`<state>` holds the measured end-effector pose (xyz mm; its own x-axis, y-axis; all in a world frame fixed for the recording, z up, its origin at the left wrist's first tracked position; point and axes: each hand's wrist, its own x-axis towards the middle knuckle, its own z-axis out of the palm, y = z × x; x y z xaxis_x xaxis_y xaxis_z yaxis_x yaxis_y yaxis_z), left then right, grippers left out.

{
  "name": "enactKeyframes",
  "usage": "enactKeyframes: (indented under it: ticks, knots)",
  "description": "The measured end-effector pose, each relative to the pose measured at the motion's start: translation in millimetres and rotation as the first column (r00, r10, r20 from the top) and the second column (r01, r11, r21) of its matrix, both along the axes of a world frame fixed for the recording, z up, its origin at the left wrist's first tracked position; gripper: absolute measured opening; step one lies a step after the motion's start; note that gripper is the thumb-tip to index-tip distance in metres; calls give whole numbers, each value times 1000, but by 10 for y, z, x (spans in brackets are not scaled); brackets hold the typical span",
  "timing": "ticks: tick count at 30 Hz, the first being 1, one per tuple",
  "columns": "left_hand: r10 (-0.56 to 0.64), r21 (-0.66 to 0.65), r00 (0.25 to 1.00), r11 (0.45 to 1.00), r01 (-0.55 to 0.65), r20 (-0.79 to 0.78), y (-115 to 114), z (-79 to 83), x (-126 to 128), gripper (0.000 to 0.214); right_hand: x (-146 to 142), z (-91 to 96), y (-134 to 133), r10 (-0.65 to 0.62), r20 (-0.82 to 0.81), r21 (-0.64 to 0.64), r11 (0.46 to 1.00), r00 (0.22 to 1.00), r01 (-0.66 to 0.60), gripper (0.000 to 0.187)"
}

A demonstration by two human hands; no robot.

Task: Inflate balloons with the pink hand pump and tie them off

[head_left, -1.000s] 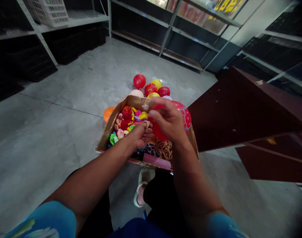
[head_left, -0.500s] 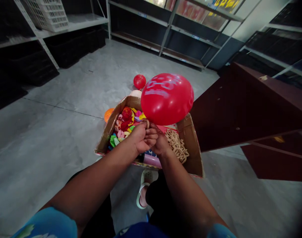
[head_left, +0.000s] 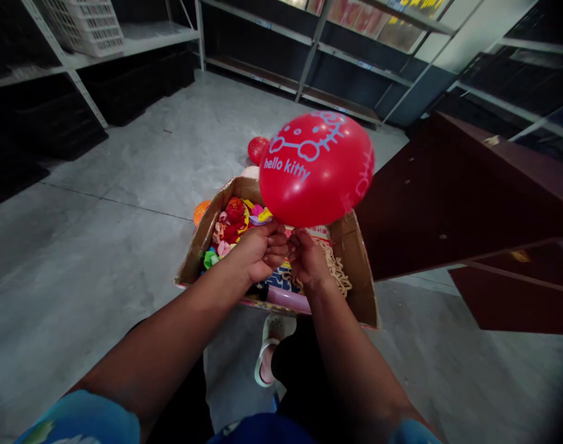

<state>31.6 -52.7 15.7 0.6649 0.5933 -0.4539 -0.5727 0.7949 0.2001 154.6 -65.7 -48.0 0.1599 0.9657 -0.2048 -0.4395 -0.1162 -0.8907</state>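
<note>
While left hand (head_left: pixel 263 250) and right hand (head_left: pixel 306 262) grip red balloon (head_left: pixel 316 172), print reads "hello kitty".

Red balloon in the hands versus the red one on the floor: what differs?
The left hand and right hand pinch the held balloon at its neck; the floor balloon lies on concrete. The held balloon reads "hello kitty"; the floor balloon shows no readable print. Both are red, inflated.

Dim room, sharp centre, warped dark corners
</note>
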Motion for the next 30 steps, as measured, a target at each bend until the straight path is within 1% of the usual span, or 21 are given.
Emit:
enactKeyframes:
  ticks: [2,3,4,6,7,8,10,11,12,13,16,18,21,23,25,27,30]
  knots:
    - [41,42,998,998,-39,-57,29,4,-10,31,18,30,8,-5,-46,1,1000,999,5,23]
    - [62,54,995,997,-58,-80,45,4,-17,32,20,40,5,-8,-39,-9,1000,999,7,23]
    - [88,68,991,994,-82,-98,64,-2,-29,32,22,46,-1,-20,3,-26,999,1000,20,23]
    - [163,123,979,981,-148,-122,113,-36,-62,32,36,56,-21,-67,165,-49,996,984,76,24]
    - [214,166,967,968,-190,-138,142,-68,-80,32,53,65,-33,-86,277,-38,994,957,101,24]
    - [272,210,948,949,-235,-167,173,-109,-97,31,78,79,-47,-89,397,-13,995,914,102,23]
    - [374,285,891,910,-301,-255,229,-210,-113,28,137,126,-81,-56,601,39,998,798,41,23]
    - [413,315,860,894,-320,-298,251,-265,-108,27,164,157,-100,-33,664,54,999,747,-4,23]
    - [441,342,835,880,-330,-330,266,-318,-94,27,184,190,-120,-14,704,63,997,711,-44,24]
    - [459,366,817,869,-332,-348,273,-365,-72,27,194,224,-139,0,724,73,994,690,-76,25]
    - [498,423,790,840,-339,-357,255,-446,16,27,166,313,-179,-18,733,131,985,680,-116,24]
    - [498,424,783,842,-333,-373,216,-452,71,26,121,358,-187,-70,736,193,975,674,-109,23]
    - [422,390,801,884,-259,-425,142,-439,136,23,61,406,-180,-126,734,261,960,667,-105,20]
    - [376,378,808,902,-208,-454,94,-446,173,22,43,421,-173,-142,733,269,959,666,-91,19]
    - [356,388,813,905,-176,-460,56,-464,205,23,41,417,-167,-165,740,271,960,652,-64,19]
    - [336,397,827,905,-152,-450,32,-479,224,25,50,395,-158,-198,748,285,958,633,-38,19]
    - [274,374,864,921,-109,-423,18,-475,219,23,73,346,-138,-218,765,295,955,607,-29,19]
